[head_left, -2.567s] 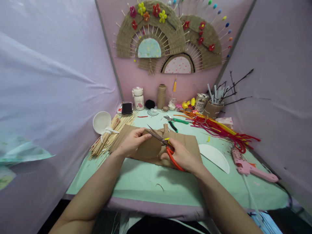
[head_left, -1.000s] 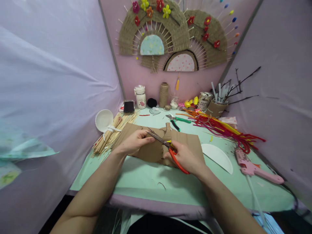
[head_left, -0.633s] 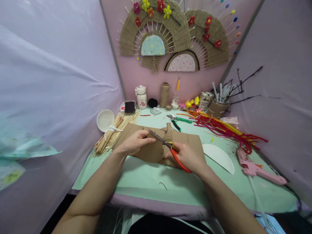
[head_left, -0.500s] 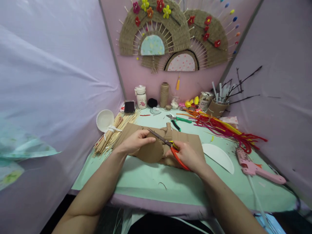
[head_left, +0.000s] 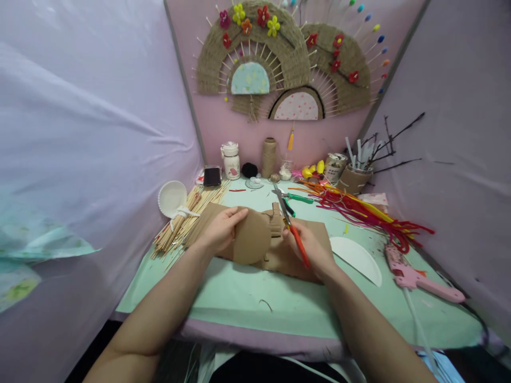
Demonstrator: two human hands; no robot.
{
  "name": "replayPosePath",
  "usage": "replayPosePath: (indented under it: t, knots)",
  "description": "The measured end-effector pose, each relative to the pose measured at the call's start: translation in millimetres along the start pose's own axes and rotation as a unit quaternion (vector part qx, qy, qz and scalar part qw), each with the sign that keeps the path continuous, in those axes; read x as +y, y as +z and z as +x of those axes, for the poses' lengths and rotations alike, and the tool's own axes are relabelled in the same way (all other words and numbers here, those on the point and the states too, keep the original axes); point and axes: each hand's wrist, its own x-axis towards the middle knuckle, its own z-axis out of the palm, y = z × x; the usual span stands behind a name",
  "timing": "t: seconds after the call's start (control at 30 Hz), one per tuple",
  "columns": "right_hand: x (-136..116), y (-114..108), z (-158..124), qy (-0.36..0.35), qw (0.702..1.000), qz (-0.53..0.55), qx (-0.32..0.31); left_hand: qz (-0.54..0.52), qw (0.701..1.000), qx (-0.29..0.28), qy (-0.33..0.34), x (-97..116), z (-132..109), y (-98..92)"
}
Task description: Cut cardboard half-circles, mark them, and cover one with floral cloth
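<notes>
My left hand (head_left: 224, 229) pinches the left edge of a rounded cardboard piece (head_left: 252, 239), thumb on top. Orange-handled scissors (head_left: 298, 243) are in my right hand (head_left: 313, 249), their blades pointing up and away from me, apart from the rounded piece. Beneath both hands lies a larger cardboard sheet (head_left: 309, 229) on the green tabletop. A small ridged cardboard scrap (head_left: 275, 221) rests on it between the hands, and a tiny curled offcut lies close to the rounded piece's lower right edge.
Bundled wooden sticks (head_left: 186, 218) and a white paper plate (head_left: 172, 199) are on the left. Green-handled pliers (head_left: 297, 198) lie behind the scissors. To the right are a half plate (head_left: 356, 260), red pipe cleaners (head_left: 359, 213) and a pink glue gun (head_left: 419, 279). A twine spool (head_left: 270, 158) stands at the back.
The scissors have come away from the rounded cardboard's upper edge, swinging from pointing left to pointing away from me. My left hand still holds the piece, which now shows more fully.
</notes>
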Motion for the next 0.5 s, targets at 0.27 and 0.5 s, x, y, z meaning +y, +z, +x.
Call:
replayPosePath:
  t: [0.27, 0.5]
  knots:
    - [-2, 20, -5, 0.026, 0.987, 0.153, -0.041, -0.157, 0.984, 0.078, -0.016, -15, 9, 14.9]
    - [3, 17, -3, 0.054, 0.982, 0.179, 0.040, -0.166, 0.986, 0.006, -0.011, -13, 5, 16.6]
